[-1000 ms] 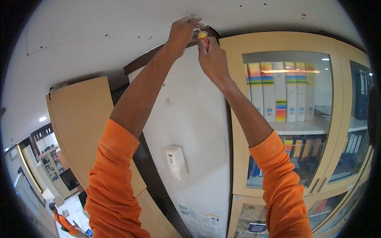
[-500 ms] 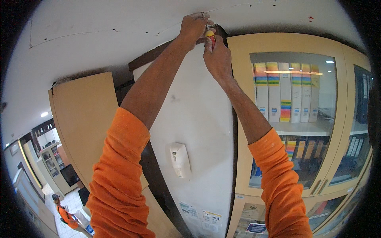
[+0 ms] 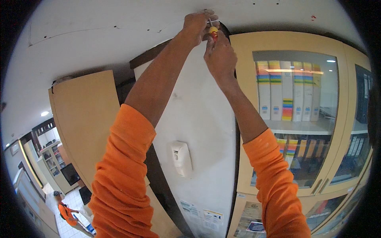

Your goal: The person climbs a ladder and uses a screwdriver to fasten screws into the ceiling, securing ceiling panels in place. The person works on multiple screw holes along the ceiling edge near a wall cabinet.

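My right hand [image 3: 220, 53] is closed round the red-and-yellow handle of a screwdriver [image 3: 214, 32], whose metal shaft points up toward the white ceiling [image 3: 87, 23]. Just left of and above it, my left hand [image 3: 198, 25] has its fingers bent around the top of the shaft, against the ceiling; what they pinch there is too small to make out. Both arms, in orange sleeves, are raised. Behind them stands a white panel [image 3: 204, 103] with a dark top trim [image 3: 147, 55], meeting the ceiling where my hands are.
A glass-door cabinet [image 3: 246, 43] holding several binders fills the right. A tan cupboard [image 3: 81, 103] stands at left, and a white wall dispenser [image 3: 180, 158] hangs below my arms. Far lower left, a person in orange [image 3: 67, 214] stands on tiled floor [image 3: 72, 198] near furniture.
My hands and the screwdriver appear farther right and slightly higher in the picture; the background has also shifted slightly right and up. The person at lower left has moved a little.
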The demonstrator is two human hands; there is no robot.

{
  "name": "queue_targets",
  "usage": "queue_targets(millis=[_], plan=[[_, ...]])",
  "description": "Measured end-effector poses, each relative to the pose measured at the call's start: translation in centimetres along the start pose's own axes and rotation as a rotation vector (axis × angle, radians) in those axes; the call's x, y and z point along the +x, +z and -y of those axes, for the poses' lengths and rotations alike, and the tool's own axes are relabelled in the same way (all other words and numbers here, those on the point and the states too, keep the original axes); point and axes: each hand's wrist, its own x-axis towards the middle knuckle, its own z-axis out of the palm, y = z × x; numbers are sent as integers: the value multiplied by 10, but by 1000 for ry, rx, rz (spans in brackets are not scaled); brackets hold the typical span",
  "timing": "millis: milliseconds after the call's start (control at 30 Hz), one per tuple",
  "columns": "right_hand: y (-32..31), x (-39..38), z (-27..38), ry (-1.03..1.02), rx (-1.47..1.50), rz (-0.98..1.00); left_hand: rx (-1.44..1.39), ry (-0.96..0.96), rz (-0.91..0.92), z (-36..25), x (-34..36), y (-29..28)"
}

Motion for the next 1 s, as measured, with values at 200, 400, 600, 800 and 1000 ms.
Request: queue_targets(millis=[200,400,600,800,1000], plan=[[1,18,-13,583,1057,299,-76,-17,92,15,-10,5],[-16,30,-35,801,2023,871,487,185,-39,25,29,-3],[29,-2,-32,216,386,184,158,39,-97,20,17,13],[17,12,-41,525,1627,587,-3,-51,-51,-2,-7,9],[-3,14,-34,624,1609,649,79,55,-124,6,11,6]])
